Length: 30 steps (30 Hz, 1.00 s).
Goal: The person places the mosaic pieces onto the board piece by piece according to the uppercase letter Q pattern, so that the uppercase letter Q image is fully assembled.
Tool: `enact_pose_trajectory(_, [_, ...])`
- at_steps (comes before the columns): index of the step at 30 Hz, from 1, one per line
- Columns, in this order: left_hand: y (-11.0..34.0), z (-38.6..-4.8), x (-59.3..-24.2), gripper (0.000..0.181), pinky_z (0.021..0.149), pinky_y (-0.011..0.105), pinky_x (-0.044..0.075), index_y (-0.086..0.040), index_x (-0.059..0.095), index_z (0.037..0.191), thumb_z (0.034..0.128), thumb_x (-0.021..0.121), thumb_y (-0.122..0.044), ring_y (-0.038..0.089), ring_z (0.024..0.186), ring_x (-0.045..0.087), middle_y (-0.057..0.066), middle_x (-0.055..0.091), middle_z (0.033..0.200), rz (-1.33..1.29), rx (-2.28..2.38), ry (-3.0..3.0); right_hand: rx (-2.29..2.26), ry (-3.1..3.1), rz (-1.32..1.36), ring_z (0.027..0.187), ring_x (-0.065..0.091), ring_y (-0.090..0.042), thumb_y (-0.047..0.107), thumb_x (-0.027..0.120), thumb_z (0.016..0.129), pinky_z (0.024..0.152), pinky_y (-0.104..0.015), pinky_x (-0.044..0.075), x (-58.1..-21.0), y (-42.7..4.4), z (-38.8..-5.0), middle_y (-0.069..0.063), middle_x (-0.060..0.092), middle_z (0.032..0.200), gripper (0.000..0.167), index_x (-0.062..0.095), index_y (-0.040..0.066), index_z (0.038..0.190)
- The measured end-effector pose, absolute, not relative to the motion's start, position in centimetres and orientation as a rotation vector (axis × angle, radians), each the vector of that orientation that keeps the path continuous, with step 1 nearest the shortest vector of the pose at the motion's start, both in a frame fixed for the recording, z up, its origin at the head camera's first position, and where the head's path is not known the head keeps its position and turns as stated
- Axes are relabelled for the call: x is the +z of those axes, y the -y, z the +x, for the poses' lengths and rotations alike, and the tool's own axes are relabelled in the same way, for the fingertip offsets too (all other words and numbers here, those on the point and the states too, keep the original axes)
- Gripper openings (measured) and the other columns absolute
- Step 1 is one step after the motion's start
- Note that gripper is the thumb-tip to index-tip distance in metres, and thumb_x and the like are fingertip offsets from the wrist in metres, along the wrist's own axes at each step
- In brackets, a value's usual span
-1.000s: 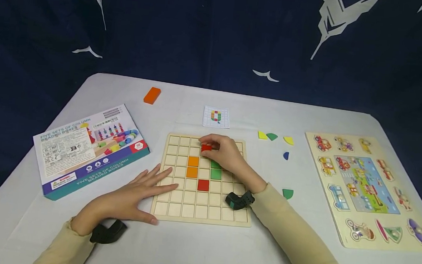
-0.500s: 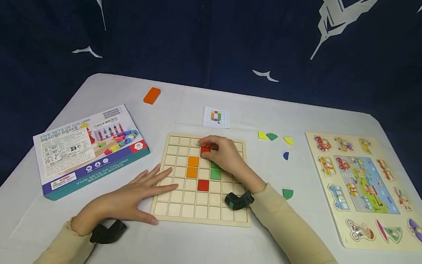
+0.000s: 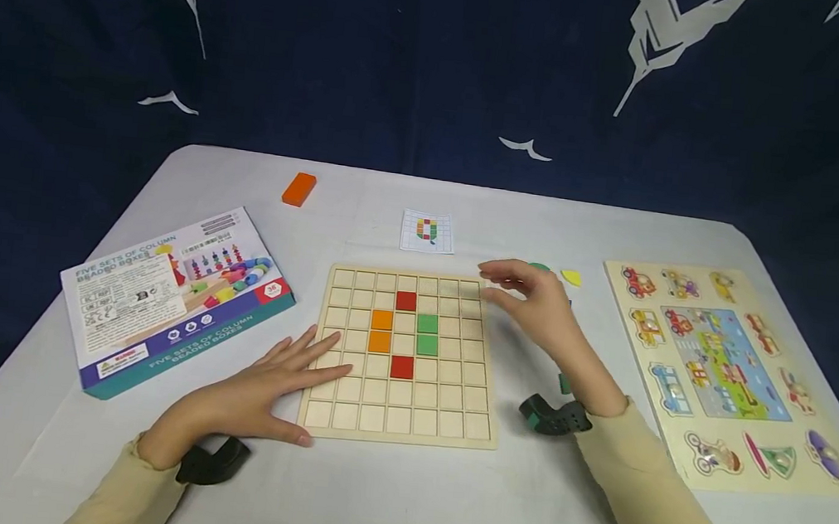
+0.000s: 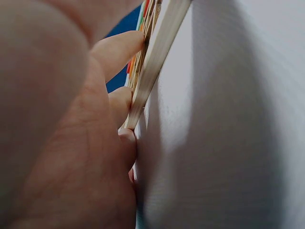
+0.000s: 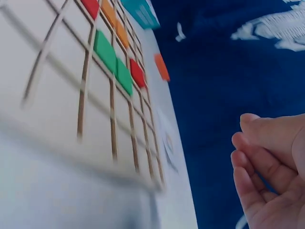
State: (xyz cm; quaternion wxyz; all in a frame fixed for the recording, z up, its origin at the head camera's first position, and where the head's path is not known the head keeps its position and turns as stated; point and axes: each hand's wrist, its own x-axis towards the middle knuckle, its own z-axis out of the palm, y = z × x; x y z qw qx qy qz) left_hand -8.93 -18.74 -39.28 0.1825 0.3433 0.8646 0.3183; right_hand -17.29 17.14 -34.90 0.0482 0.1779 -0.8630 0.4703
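Observation:
A wooden grid board [image 3: 363,390] lies on the white table. In its cells sit two red square tiles, the upper one [image 3: 406,301] and the lower one [image 3: 402,367], with orange tiles [image 3: 382,320] to the left and green tiles [image 3: 426,345] to the right. My left hand [image 3: 266,390] rests spread on the board's left edge, fingers extended. Over the board's upper right corner hovers my right hand [image 3: 539,306], fingers loosely bent and holding nothing; the right wrist view also shows this hand [image 5: 271,167] bare. It partly hides the loose pieces behind it.
A pattern card [image 3: 427,232] lies behind the board. Yellow [image 3: 571,277] and green [image 3: 539,266] quarter pieces lie at the right. A boxed bead set [image 3: 176,299] stands left, an orange block [image 3: 299,189] behind it, and a picture puzzle board [image 3: 649,382] far right.
My right hand has let go of the upper red tile, which stays in its cell, and has moved right past the board's edge. The left hand has stayed in place.

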Motion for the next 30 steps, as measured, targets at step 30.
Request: enact_pose_trajectory(30, [18.9,-8.9,-39.4,0.085,0.106,0.057,-0.002,-0.025,0.04,0.144,0.0705,0.082,-0.03,0.03,0.139,-0.006,0.003,0.008,0.156,0.966,0.918,-2.426,1.016,2.852,0.177,0.106,0.055,-0.035,-0.002,0.077,0.073,0.086,-0.048,0.044,-39.2,-25.3,-7.7,-0.016,0.063,0.11,0.039,0.066,0.002,0.11])
